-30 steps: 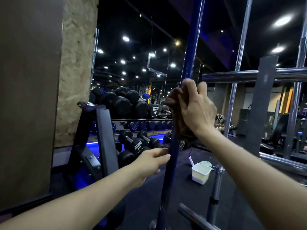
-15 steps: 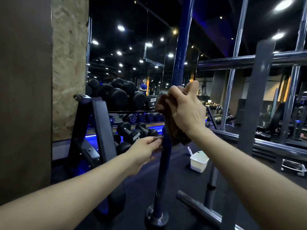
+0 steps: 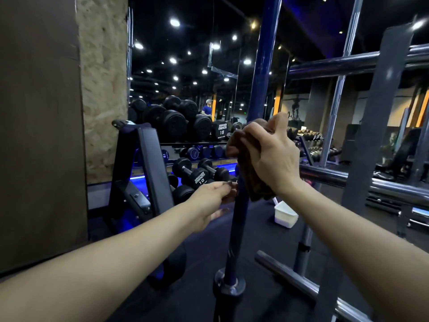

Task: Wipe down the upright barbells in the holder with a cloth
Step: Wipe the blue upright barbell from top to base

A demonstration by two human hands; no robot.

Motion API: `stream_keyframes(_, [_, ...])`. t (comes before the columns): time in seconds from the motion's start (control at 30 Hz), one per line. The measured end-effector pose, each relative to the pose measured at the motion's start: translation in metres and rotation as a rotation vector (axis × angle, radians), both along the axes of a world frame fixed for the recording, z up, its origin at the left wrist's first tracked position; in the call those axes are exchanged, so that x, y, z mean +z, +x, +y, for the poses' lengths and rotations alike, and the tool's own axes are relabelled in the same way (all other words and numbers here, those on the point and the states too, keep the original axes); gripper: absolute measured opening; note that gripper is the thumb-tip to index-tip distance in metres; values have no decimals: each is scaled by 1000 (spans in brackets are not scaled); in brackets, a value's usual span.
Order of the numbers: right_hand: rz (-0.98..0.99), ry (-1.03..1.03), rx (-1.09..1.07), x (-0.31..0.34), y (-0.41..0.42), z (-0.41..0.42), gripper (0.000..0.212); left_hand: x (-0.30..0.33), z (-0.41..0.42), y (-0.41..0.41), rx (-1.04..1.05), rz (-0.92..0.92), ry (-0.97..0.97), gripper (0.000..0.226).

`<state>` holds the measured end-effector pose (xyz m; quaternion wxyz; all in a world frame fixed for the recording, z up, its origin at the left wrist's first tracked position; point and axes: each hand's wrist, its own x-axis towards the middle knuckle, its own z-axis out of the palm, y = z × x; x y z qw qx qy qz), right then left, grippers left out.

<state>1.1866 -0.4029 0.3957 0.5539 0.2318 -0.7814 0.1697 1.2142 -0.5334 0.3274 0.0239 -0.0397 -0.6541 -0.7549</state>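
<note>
Straight ahead the blue barbell [image 3: 239, 219] stands upright, the right hand [image 3: 269, 154] clasping the cloth [image 3: 257, 189] around it, the left hand [image 3: 209, 205] lightly touching it lower down.

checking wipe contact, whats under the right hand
A brown cloth under the right hand, wrapped round the blue bar. The bar section inside the cloth is covered, so contact there cannot be seen.

One blue barbell [image 3: 262, 66], one silver barbell [image 3: 337, 108], one brown cloth [image 3: 253, 180], one white tub [image 3: 285, 216], two hands.
</note>
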Motion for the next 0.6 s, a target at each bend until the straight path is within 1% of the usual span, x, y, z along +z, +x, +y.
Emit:
stream_keyframes(0.07, [-5, 6, 40, -22, -4, 1, 25, -8, -2, -2, -1, -18, -12, 27])
stream_keyframes(0.13, [-72, 54, 82, -60, -3, 2, 26, -20, -4, -4, 16, -44, -40, 28])
stream_keyframes(0.2, [-151, 102, 110, -102, 2, 5, 20, -34, -6, -4, 26, -93, -121, 32])
stream_keyframes(0.27, [-217, 144, 129, -125, 8, 8, 20, -50, -8, -1, 18, -157, -199, 33])
stream_keyframes(0.3, [-232, 170, 126, -126, 8, 10, 22, -55, -9, 1, 16, -173, -212, 33])
stream_keyframes(0.37, [-204, 183, 88, -106, 9, 12, 26, -59, -9, 2, 0, -168, -193, 31])
stream_keyframes(0.5, [-98, 66, 29, -52, 3, 7, 27, -59, -10, -6, -28, -124, -143, 24])
stream_keyframes(0.53, [-82, 57, 26, -51, 2, 5, 27, -61, -11, -8, -28, -118, -139, 22])
stream_keyframes(0.6, [-69, 69, 38, -72, -1, 5, 29, -70, -14, -10, -26, -122, -134, 19])
